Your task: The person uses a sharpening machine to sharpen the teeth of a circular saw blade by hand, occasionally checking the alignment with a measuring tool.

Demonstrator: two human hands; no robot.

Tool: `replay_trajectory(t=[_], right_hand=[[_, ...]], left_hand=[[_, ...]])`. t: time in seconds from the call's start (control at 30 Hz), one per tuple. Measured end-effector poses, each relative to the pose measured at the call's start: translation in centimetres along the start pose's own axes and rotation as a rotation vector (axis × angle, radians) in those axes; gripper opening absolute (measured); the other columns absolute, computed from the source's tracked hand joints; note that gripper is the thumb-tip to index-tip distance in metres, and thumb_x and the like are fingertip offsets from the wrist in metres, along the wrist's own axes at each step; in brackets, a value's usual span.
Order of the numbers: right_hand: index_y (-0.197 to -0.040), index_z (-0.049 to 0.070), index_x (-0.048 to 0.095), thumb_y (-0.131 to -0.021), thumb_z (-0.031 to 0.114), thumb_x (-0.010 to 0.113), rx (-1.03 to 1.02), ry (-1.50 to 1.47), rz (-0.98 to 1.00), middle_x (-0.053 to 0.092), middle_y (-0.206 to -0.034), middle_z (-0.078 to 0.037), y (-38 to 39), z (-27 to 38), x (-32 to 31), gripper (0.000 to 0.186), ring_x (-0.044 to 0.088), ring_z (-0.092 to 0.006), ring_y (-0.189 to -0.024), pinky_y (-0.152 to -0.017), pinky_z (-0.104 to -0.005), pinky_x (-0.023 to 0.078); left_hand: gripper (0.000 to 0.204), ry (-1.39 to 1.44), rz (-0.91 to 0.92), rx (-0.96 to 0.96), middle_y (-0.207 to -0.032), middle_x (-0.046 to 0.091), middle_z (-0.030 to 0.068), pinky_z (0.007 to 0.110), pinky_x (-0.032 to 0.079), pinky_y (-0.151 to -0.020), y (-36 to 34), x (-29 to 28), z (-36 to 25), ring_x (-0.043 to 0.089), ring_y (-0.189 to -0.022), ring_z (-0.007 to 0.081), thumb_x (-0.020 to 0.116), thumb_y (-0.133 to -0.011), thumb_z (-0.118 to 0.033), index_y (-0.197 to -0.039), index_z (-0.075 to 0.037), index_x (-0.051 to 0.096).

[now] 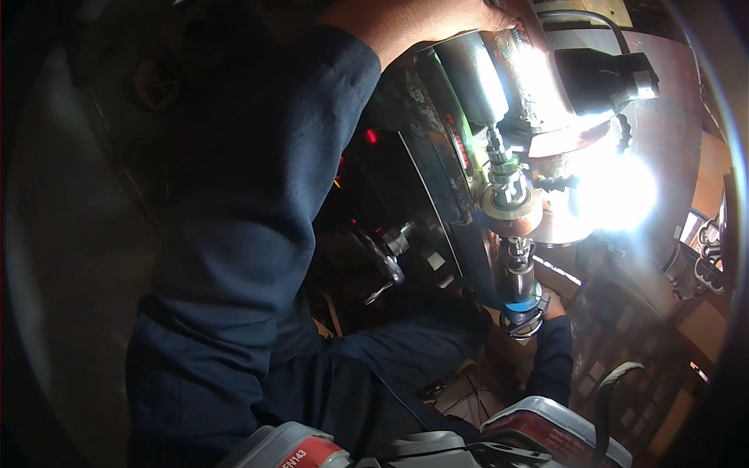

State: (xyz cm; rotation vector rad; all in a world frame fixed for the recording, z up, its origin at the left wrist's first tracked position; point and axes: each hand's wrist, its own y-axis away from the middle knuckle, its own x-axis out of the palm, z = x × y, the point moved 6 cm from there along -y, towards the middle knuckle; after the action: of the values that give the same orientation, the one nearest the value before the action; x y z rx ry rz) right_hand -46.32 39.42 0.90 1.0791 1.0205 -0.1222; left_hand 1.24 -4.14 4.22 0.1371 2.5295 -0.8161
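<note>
My left arm, in a dark blue sleeve, reaches up to a metal machine. At the top edge my left hand (445,19) lies against the machine's worn cylindrical housing (523,70); its fingers are mostly hidden. Beside that housing a dark cylinder (472,78) leads down to a shiny metal shaft and a round collar (511,209). Lower down, my right hand (553,305) is closed at a blue-banded cylindrical part (520,300), with its fingertips hidden behind it. Thin dark loops (524,324) hang under that part.
A glaring work light (620,191) washes out the area right of the shaft. A black ribbed fitting (605,82) juts out at upper right. Left of the machine, a handwheel (378,253) sits in shadow. Two respirator filters (558,429) cross the lower edge.
</note>
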Motion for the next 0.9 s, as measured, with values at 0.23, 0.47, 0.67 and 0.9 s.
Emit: replay_trajectory(t=[0.23, 0.47, 0.67, 0.9], right_hand=[[-0.098, -0.001, 0.070, -0.097, 0.027, 0.050, -0.013, -0.048, -0.116, 0.069, -0.089, -0.005, 0.8, -0.8, 0.2, 0.034, 0.060, -0.0117, -0.080, -0.073, -0.0307, 0.048], [-0.102, 0.000, 0.070, -0.100, 0.030, 0.050, 0.073, -0.333, -0.519, 0.068, -0.084, -0.004, 5.2, 1.6, 1.9, 0.037, 0.060, -0.0113, -0.075, -0.070, -0.0302, 0.049], [-0.106, -0.005, 0.067, -0.097, 0.016, 0.047, 0.039, -0.567, -0.887, 0.069, -0.094, -0.010, 6.5, 1.9, 4.0, 0.030, 0.064, -0.0151, -0.085, -0.076, -0.0302, 0.052], [-0.121, -0.005, 0.051, -0.099, 0.021, 0.044, -0.165, -0.476, -1.496, 0.056, -0.117, -0.020, 9.7, 6.4, 9.8, 0.035, 0.056, -0.0284, -0.106, -0.093, -0.0402, 0.044]], left_hand=[[0.040, 0.012, 0.091, -0.011, -0.083, 0.069, 0.0194, 0.042, 0.052, -0.076, -0.8, 1.2, 0.8, 0.067, -0.083, 0.0345, 0.078, -0.071, -0.037, -0.091, -0.002, 0.071], [0.038, 0.076, 0.035, -0.027, -0.085, 0.069, 0.0205, 0.042, 0.052, -0.077, -0.1, 0.9, 0.2, 0.067, -0.084, 0.0349, 0.077, -0.073, -0.035, -0.091, -0.001, 0.070], [0.037, 0.085, 0.125, -0.081, -0.086, 0.068, 0.0215, 0.041, 0.052, -0.077, -0.5, 0.6, 0.8, 0.067, -0.085, 0.0353, 0.077, -0.074, -0.032, -0.092, -0.001, 0.070], [0.037, 0.083, 0.110, -0.025, -0.087, 0.068, 0.0219, 0.040, 0.052, -0.076, -0.7, 0.6, 0.5, 0.067, -0.085, 0.0349, 0.078, -0.073, -0.030, -0.093, 0.000, 0.070]])
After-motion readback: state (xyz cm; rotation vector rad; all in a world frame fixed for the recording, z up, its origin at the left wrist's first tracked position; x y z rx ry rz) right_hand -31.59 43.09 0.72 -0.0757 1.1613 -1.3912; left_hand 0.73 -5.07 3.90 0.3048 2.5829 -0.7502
